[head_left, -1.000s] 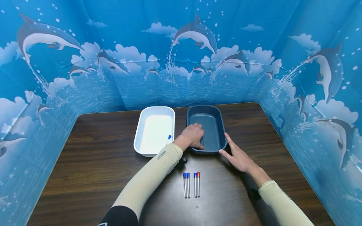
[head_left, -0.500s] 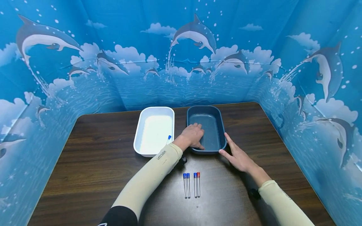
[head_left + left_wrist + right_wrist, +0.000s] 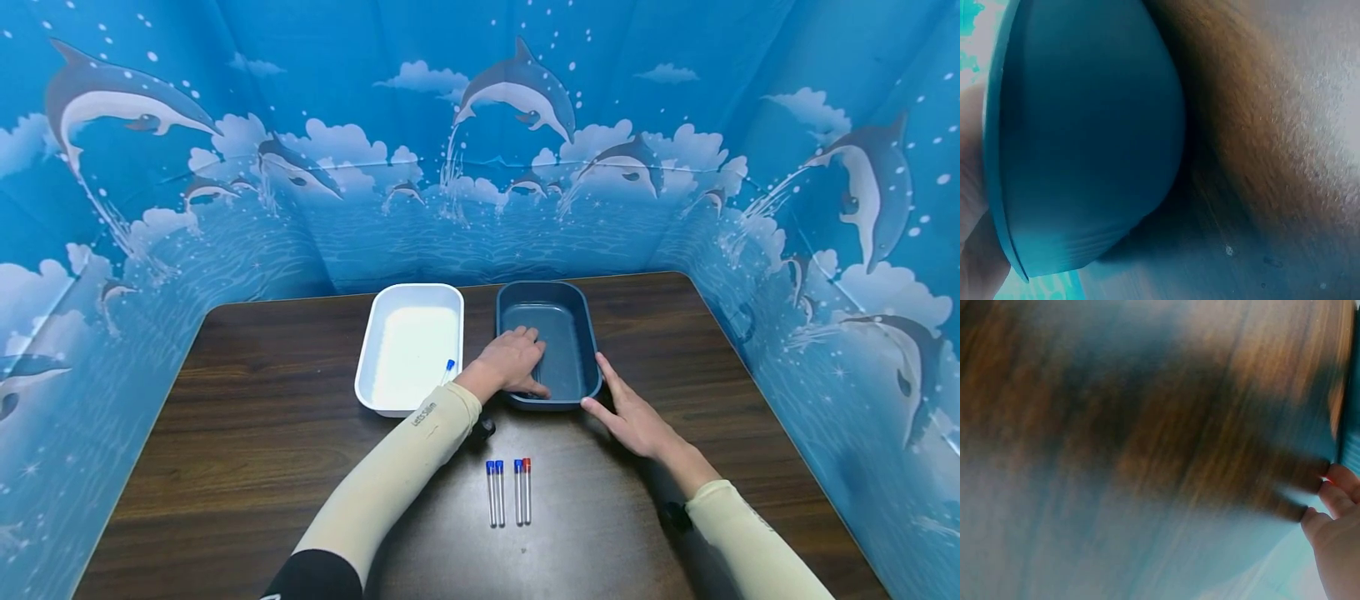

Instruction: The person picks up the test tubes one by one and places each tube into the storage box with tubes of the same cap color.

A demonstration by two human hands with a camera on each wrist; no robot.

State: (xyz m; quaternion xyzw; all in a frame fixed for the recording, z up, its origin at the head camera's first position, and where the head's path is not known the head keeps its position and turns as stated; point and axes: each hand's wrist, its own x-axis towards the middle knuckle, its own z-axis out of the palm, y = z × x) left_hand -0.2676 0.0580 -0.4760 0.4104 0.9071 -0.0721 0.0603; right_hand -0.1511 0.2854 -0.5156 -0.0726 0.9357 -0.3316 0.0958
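Note:
My left hand (image 3: 513, 362) reaches across the near left rim into the dark blue tray (image 3: 566, 333). Its thumb is stretched out low over the near end of the tray, and the fingers point towards the back. What lies under the palm and fingertips is hidden. With straight fingers and thumb, my right hand (image 3: 633, 417) touches the tray's near right side. In the left wrist view, the tray's outer wall (image 3: 1091, 137) fills the left part, with the hand (image 3: 972, 181) behind its rim. At the right edge of the right wrist view, fingertips (image 3: 1335, 494) show beside the tray.
A white tray (image 3: 408, 350) stands on the left, with a blue-capped tube (image 3: 450, 366) partly hidden by my left arm. Nearer on the wooden table (image 3: 225, 450), blue-capped test tubes (image 3: 495, 493) and a red-capped test tube (image 3: 527, 492) lie side by side.
My left hand has shifted slightly to the right inside the dark blue tray. The right hand, both trays and the tubes on the table look unmoved.

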